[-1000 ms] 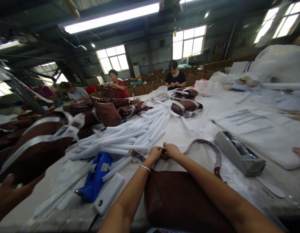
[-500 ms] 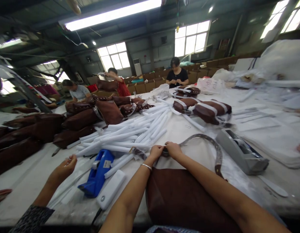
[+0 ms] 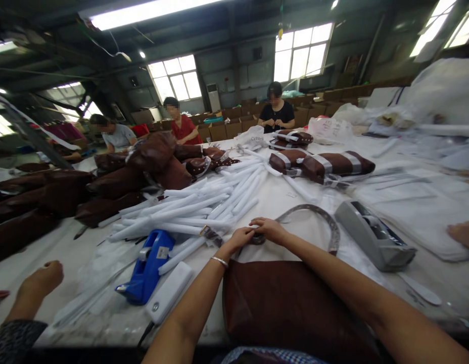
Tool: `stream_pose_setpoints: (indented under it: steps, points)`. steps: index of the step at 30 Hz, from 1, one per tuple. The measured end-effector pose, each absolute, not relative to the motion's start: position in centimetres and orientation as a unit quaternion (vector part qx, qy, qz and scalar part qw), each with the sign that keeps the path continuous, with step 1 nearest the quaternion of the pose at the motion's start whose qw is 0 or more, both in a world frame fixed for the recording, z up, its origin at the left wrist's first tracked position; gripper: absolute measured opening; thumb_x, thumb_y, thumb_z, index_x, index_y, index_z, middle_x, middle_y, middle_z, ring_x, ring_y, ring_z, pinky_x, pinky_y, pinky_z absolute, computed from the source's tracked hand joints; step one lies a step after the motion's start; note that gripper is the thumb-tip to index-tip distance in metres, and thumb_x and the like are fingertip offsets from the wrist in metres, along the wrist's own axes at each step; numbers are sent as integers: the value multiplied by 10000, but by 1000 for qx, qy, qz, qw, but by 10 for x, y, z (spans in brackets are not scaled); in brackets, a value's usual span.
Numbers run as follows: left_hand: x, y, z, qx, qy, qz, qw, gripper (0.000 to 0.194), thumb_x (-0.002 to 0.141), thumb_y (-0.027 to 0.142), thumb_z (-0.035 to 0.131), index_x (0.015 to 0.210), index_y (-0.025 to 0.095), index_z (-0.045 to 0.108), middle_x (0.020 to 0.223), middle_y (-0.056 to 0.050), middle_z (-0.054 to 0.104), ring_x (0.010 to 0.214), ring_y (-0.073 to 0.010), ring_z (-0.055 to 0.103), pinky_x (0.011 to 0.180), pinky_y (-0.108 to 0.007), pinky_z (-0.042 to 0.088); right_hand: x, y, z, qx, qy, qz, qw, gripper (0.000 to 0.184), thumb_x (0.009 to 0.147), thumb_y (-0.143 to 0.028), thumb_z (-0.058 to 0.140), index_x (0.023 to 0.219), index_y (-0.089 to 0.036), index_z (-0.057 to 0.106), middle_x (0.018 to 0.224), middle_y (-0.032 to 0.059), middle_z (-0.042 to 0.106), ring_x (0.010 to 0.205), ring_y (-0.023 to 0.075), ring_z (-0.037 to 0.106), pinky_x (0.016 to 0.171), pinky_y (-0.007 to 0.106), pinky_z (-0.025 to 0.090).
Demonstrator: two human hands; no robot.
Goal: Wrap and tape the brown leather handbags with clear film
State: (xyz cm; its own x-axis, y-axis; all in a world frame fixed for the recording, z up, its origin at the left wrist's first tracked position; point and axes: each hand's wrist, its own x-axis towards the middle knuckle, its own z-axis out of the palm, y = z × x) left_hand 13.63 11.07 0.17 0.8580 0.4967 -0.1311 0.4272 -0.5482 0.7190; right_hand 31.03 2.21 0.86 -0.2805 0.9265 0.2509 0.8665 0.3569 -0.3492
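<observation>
A dark brown leather bag [image 3: 287, 303] lies at the table's front edge, under my forearms. Its strap [image 3: 323, 216] curves out over the tabletop to the right and comes back to my hands. My left hand [image 3: 240, 239], with a silver bangle at the wrist, closes on the strap's near part. Right beside it, my right hand [image 3: 270, 230] also grips the strap, fingers bent over it. What lies under the fingertips is partly hidden. Left of my hands is a short strap end with a metal tip [image 3: 210, 235].
A blue tape dispenser [image 3: 149, 265] and a white box-shaped device [image 3: 170, 292] stand at left, a grey tape dispenser [image 3: 373, 235] at right. White foam tubes [image 3: 196, 210] and brown bags [image 3: 116, 182] lie beyond. A co-worker's hand [image 3: 41, 283] is at left, another [image 3: 464, 235] at right.
My hands stay on the strap, with the right fingers shifted slightly. The co-worker's hand at left has drawn back to the left. A brown bag at the back left has come down onto the pile.
</observation>
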Motion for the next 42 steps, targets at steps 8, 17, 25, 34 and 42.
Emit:
stream_pose_setpoints:
  steps: [8, 17, 25, 34, 42]
  points:
    - [146, 115, 20, 904, 263, -46, 335, 278, 945, 384, 650, 1035, 121, 664, 1037, -46, 668, 965, -217, 652, 879, -411, 561, 313, 21, -4, -559, -793, 54, 237, 289, 836, -10, 622, 973, -222, 763, 1142, 80, 689, 1123, 244, 599, 969, 368, 520]
    - [161, 110, 29, 913, 291, -77, 276, 294, 963, 378, 624, 1148, 150, 635, 1174, -75, 633, 1041, -226, 628, 907, -421, 555, 314, 18, -11, -586, -743, 108, 304, 294, 808, -19, 605, 978, -201, 763, 1100, 68, 718, 1028, 226, 667, 938, 377, 541]
    - [162, 102, 33, 904, 326, -71, 266, 300, 962, 384, 623, 1134, 139, 640, 1149, -70, 641, 1026, -227, 633, 899, -422, 556, 316, 21, -6, -625, -688, 181, 323, 237, 800, -98, 674, 1003, -203, 735, 1068, 43, 735, 955, 208, 709, 871, 301, 578]
    - [163, 88, 35, 898, 364, -41, 245, 263, 968, 376, 617, 1122, 165, 646, 1159, -77, 643, 1034, -209, 632, 915, -410, 549, 326, 2, 22, -724, -649, 167, 162, 282, 883, -335, 759, 1099, -165, 698, 1033, 90, 725, 979, 254, 678, 917, 439, 539]
    - [157, 83, 29, 895, 375, 16, 240, 296, 968, 386, 612, 1165, 166, 636, 1206, -86, 629, 1079, -223, 617, 949, -438, 532, 302, 12, 38, -758, -635, 149, 33, 306, 994, -448, 621, 971, -156, 706, 947, 70, 707, 890, 200, 671, 862, 385, 556]
